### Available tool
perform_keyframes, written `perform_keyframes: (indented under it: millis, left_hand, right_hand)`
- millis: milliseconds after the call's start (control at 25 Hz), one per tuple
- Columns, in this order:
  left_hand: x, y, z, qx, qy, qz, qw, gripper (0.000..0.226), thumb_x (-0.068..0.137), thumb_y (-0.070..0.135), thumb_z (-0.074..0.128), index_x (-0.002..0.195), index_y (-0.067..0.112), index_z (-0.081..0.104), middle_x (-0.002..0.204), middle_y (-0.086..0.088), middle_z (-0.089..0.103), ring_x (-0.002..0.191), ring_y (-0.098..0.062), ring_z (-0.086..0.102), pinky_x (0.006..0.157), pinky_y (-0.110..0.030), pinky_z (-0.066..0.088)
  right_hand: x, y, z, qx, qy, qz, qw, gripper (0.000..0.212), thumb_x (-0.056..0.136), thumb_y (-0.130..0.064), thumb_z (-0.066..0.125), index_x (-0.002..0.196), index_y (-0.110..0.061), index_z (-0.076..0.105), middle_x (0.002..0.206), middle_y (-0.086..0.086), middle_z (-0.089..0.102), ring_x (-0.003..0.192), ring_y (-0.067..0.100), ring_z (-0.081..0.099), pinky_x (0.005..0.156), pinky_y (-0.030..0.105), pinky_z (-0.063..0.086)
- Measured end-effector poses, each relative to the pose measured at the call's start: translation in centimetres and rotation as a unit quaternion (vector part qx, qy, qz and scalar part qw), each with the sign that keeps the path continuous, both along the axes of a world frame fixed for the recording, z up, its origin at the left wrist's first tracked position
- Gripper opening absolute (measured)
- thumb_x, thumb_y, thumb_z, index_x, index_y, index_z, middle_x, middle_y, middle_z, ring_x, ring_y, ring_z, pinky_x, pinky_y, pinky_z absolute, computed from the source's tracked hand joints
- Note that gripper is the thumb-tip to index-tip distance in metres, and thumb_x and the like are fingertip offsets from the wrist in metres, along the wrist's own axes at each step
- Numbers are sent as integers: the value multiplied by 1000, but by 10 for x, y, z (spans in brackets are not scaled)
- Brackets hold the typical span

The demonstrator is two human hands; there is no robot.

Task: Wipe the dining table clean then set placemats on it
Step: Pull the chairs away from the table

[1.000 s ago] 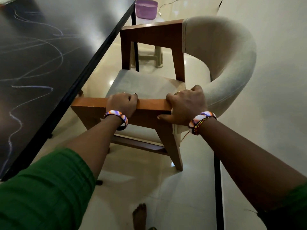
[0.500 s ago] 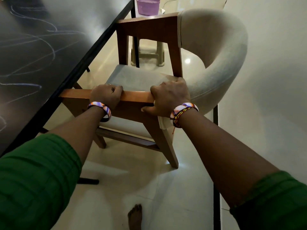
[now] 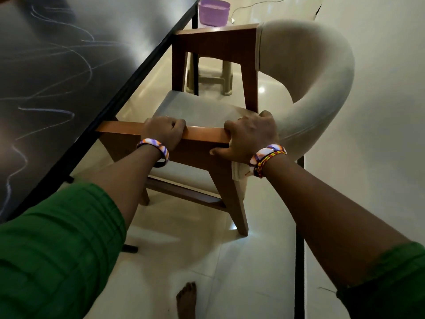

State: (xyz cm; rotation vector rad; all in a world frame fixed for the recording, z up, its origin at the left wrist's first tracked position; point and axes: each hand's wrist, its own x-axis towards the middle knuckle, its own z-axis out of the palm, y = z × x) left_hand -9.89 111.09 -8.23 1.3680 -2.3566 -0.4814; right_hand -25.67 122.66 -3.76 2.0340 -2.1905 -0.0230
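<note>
The dark dining table (image 3: 69,72) fills the left of the head view; pale smear lines streak its glossy top. A wooden chair (image 3: 207,49) with a grey seat cushion and a curved cream backrest stands beside the table's edge. My left hand (image 3: 165,132) grips the chair's near wooden armrest (image 3: 202,134), fingers curled over its top. My right hand (image 3: 250,137) grips the same armrest further right, close to the backrest, thumb on the rail's side. The armrest's left end lies under the table edge. No cloth or placemat is in view.
A purple plastic tub (image 3: 213,11) sits on the floor past the chair, and a beige plastic stool (image 3: 211,74) stands behind it. My bare foot (image 3: 186,300) is on the pale tiled floor. A white wall (image 3: 379,111) runs close along the right.
The chair has shifted left toward the table, its near armrest end now tucked under the table edge. Both hands keep their grip on the armrest.
</note>
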Motion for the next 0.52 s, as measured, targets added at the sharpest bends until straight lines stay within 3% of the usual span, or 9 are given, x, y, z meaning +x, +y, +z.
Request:
perform_keyframes:
  millis: [120,320,400,520]
  left_hand:
    - [18,18,-7,-24,13,12,1000,47,96,33,37,64,3,55,52,-2,38,60,-23,42,66,-28,28]
    - [22,18,-7,-39,10,24,999,64,82,45,28,75,-5,67,60,-13,54,61,-25,47,63,-27,29]
    - [23,13,-10,-40,16,25,999,66,81,46,27,83,-5,70,69,-20,62,62,-26,48,53,-23,28]
    - [24,12,-14,-35,10,31,999,68,81,47,26,86,-4,71,72,-21,64,62,-26,49,50,-17,25]
  right_hand:
    - [15,20,-1,2,-1,10,1000,63,77,-73,47,102,-17,63,83,5,65,71,21,49,76,32,37]
    - [22,21,0,4,3,10,1000,60,79,-71,46,102,-18,62,85,4,65,80,24,59,82,35,37]
    - [22,19,1,6,7,10,1000,60,79,-71,46,101,-18,61,85,4,64,80,24,59,85,37,37]
    - [22,18,-2,10,5,14,1000,60,79,-71,46,101,-17,62,85,4,65,81,25,60,86,38,37]
